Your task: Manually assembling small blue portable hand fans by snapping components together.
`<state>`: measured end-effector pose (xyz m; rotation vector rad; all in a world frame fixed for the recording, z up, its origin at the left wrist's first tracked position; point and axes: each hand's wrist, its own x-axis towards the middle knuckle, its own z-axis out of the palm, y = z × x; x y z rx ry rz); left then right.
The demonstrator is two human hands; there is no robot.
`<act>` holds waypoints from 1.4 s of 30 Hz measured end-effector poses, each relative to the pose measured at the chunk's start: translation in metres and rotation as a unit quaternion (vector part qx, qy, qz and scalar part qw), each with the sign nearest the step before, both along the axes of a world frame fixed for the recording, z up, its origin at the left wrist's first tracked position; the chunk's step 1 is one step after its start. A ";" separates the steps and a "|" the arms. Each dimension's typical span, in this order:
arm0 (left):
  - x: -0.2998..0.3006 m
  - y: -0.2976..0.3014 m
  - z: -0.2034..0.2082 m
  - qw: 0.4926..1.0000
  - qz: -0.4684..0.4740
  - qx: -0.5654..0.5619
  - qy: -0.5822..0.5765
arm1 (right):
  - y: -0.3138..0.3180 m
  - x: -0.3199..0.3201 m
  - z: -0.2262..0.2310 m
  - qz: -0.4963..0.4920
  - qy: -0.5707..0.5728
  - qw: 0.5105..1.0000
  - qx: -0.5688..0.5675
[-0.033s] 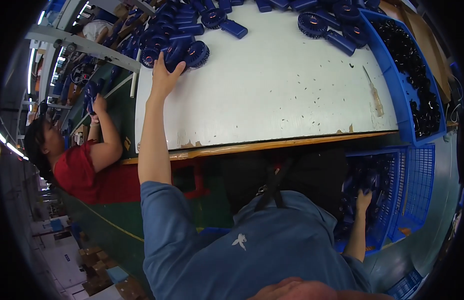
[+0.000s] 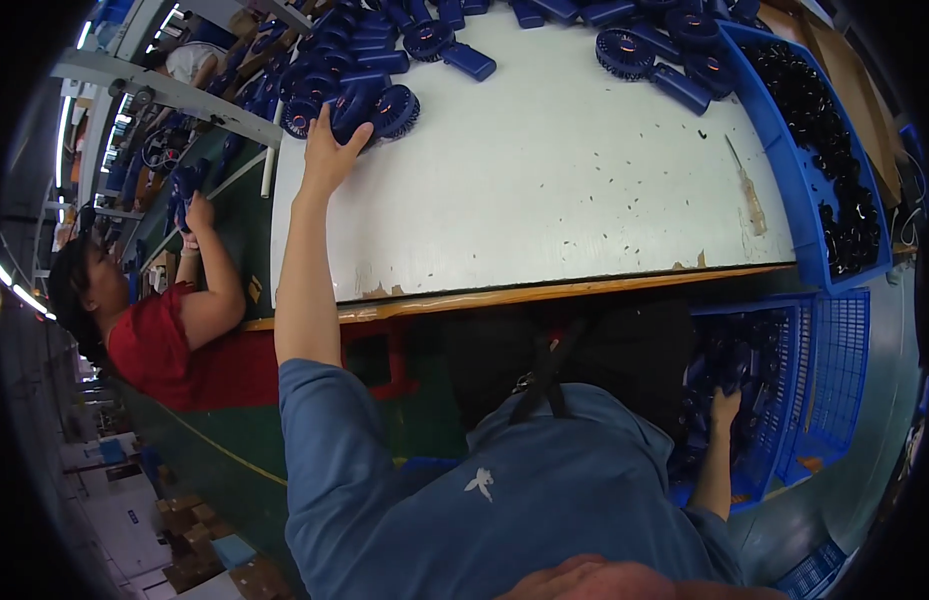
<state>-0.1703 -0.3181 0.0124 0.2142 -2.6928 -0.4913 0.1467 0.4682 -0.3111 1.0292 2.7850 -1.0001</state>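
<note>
My left hand [image 2: 331, 160] reaches to the far left of the white table, thumb apart from the fingers, around a dark blue handheld fan [image 2: 355, 112]. Beside it lies another fan with a round, grilled head [image 2: 396, 110], at the edge of a heap of the same fans [image 2: 329, 50]. Low on the right, my right hand [image 2: 724, 405] is down inside a blue plastic crate [image 2: 781, 420] filled with dark blue pieces. Its fingers close on one dark blue piece [image 2: 730, 374], whose exact shape is hard to make out.
More fans [image 2: 674, 50] lie at the table's far right. Next to them a blue tray [image 2: 806, 215] holds many small black parts. Small specks dot the white tabletop [image 2: 484, 200]. At left, a person in red [image 2: 174, 335] handles a blue fan [image 2: 184, 185] beside a metal frame.
Almost nothing differs; my two hands stay in place. The person at left shifts very slightly.
</note>
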 end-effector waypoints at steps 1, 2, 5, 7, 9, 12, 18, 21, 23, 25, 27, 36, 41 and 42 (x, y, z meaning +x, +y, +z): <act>-0.003 0.001 0.004 1.000 0.001 -0.001 0.004 | 0.002 0.007 -0.001 0.001 0.004 1.000 -0.001; -0.008 0.003 0.009 0.999 -0.005 0.051 0.005 | 0.001 0.008 0.003 0.020 -0.061 0.998 -0.003; -0.010 0.011 0.025 0.997 0.030 0.072 0.021 | -0.018 -0.009 0.020 0.066 -0.073 0.995 -0.017; 0.003 0.041 0.046 0.994 0.048 0.090 0.046 | -0.076 -0.047 0.100 0.083 0.021 0.988 -0.125; 0.024 0.095 0.062 0.959 -0.026 0.258 0.113 | -0.144 -0.080 0.191 0.122 0.123 0.964 -0.202; 0.076 0.174 0.064 0.739 -0.263 0.615 0.078 | -0.229 -0.113 0.284 0.297 0.243 0.908 -0.166; 0.160 0.301 0.025 0.451 -0.246 0.853 -0.095 | -0.312 -0.153 0.304 0.452 0.351 0.816 -0.084; 0.157 0.290 0.020 0.531 -0.276 0.800 -0.047 | -0.303 -0.150 0.316 0.490 0.288 0.804 -0.174; 0.152 0.287 0.022 0.591 -0.262 0.762 -0.025 | -0.303 -0.144 0.334 0.549 0.208 0.785 -0.199; 0.157 0.285 -0.001 0.532 -0.277 0.800 -0.018 | -0.314 -0.138 0.333 0.573 0.219 0.757 -0.224; 0.157 0.282 -0.006 0.458 -0.245 0.841 -0.154 | -0.316 -0.147 0.347 0.662 0.191 0.707 -0.158; 0.171 0.329 0.002 0.448 -0.302 0.812 -0.222 | -0.241 -0.233 0.449 0.682 -0.139 0.698 -0.165; 0.171 0.302 0.004 0.441 -0.361 0.808 -0.152 | -0.057 -0.350 0.403 0.292 0.048 0.907 0.300; 0.171 0.298 0.005 0.438 -0.360 0.811 -0.145 | -0.043 -0.360 0.395 0.254 -0.042 0.920 0.294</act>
